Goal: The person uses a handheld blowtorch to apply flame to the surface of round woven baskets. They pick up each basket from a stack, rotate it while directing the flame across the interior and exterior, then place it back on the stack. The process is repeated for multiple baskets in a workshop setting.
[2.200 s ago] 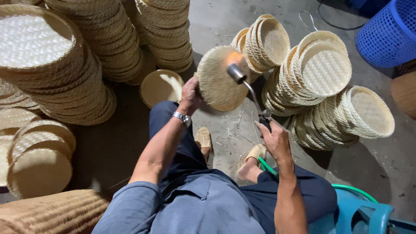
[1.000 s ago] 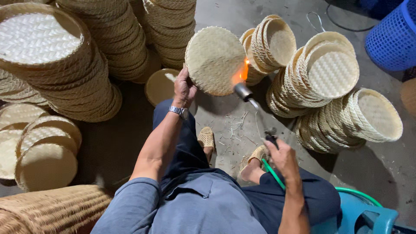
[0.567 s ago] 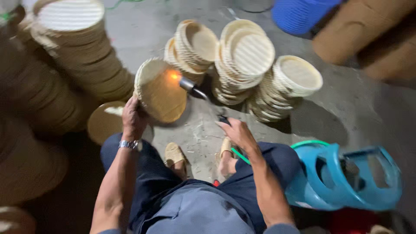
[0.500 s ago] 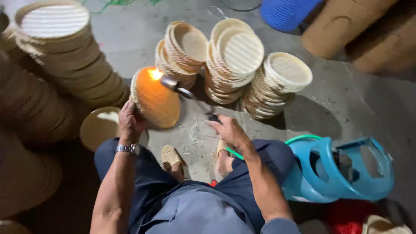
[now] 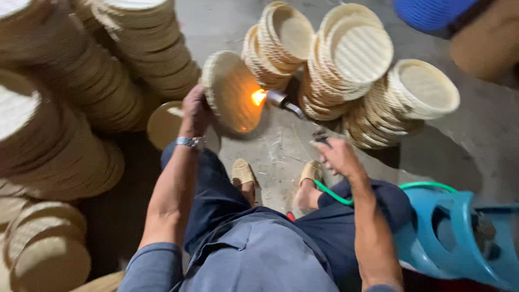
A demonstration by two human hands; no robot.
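Note:
My left hand (image 5: 195,111) grips a round woven bamboo tray (image 5: 233,92) by its rim and holds it upright above the floor. My right hand (image 5: 335,156) holds a gas torch (image 5: 285,102) fed by a green hose (image 5: 335,194). The torch's nozzle points at the tray's inner face, and a small orange flame (image 5: 258,97) burns against the weave. A metal watch sits on my left wrist. I am seated, with my sandalled feet on the concrete below the tray.
Tall stacks of woven trays (image 5: 81,81) rise at the left. Leaning rows of trays (image 5: 351,70) lie on the floor ahead and right. One tray (image 5: 165,123) lies flat under my left hand. A blue plastic stool (image 5: 459,238) stands at the right, a blue basket (image 5: 432,11) at top right.
The view has swung, so the stacks sit differently in frame. The tray has turned more edge-on in my left hand and the torch flame has stayed on its face.

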